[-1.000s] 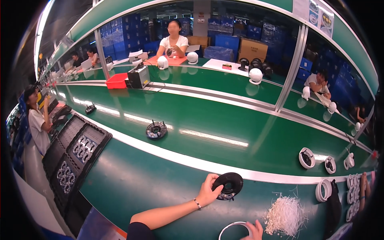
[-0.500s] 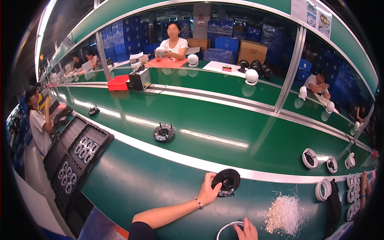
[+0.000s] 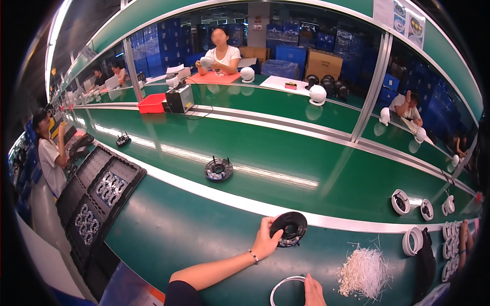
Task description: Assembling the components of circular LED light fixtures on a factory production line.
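The left hand [image 3: 265, 239] held the black round part [image 3: 289, 228] at the bench's [image 3: 168, 229] conveyor edge, not yet released; the right hand [image 3: 312, 290], at five o'clock, gripped a white ring [image 3: 282, 285].

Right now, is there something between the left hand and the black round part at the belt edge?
No. The left hand already touches the black round part, fingers on its left rim. The right hand rests lower, at a white ring.

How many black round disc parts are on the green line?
2: one black disc held by the left hand at the near rail, another disc out on the belt. Others may be hidden.
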A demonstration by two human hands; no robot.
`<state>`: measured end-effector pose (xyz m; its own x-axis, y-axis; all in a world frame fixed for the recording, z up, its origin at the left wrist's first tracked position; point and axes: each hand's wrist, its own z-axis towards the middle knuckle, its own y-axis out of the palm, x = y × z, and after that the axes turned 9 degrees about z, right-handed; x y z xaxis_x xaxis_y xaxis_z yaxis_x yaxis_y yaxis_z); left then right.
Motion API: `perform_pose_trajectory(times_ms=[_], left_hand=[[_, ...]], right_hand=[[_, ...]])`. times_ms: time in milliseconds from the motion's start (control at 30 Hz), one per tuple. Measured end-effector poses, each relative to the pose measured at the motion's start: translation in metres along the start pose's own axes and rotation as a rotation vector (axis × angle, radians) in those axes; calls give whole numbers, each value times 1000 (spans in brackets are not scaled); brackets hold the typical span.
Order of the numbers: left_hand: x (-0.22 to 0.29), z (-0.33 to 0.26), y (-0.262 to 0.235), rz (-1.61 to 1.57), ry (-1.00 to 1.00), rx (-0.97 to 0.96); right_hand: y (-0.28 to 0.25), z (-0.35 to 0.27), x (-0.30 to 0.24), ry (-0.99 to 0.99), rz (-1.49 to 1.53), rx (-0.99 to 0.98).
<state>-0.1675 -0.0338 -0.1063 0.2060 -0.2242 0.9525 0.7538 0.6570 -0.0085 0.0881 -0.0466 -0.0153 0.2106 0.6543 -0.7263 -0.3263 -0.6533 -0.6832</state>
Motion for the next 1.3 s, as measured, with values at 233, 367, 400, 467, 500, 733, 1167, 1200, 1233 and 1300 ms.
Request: perform_pose_trajectory(times_ms=[233, 367, 400, 467, 500, 733, 1167, 1200, 1233, 1300], left_hand=[[11, -3, 3, -216, -80, 82], [40, -27, 17, -292, -127, 87], [44, -36, 26, -330, -117, 65], [40, -63, 47, -303, -93, -67], [42, -76, 59, -324, -133, -89], [69, -95, 84, -208, -106, 113], [94, -99, 74, -676, -339, -699], [97, -98, 66, -757, -438, -742], [99, -94, 57, -825, -523, -780], [84, -96, 51, -803, -764, -760]], right_hand=[[-8, -6, 13, -132, 419, 305], [-7, -11, 43, -217, 993, 435], [-11, -9, 41, -199, 1156, 545], [-26, -9, 44, -146, 1186, 634], [-30, -9, 54, -120, 1171, 664], [-42, 6, 52, -177, 1214, 522], [-30, -1, 64, -169, 694, 595], [-30, -1, 64, -194, 635, 585], [-29, 2, 64, -188, 740, 530], [-31, -3, 62, -263, 634, 392]])
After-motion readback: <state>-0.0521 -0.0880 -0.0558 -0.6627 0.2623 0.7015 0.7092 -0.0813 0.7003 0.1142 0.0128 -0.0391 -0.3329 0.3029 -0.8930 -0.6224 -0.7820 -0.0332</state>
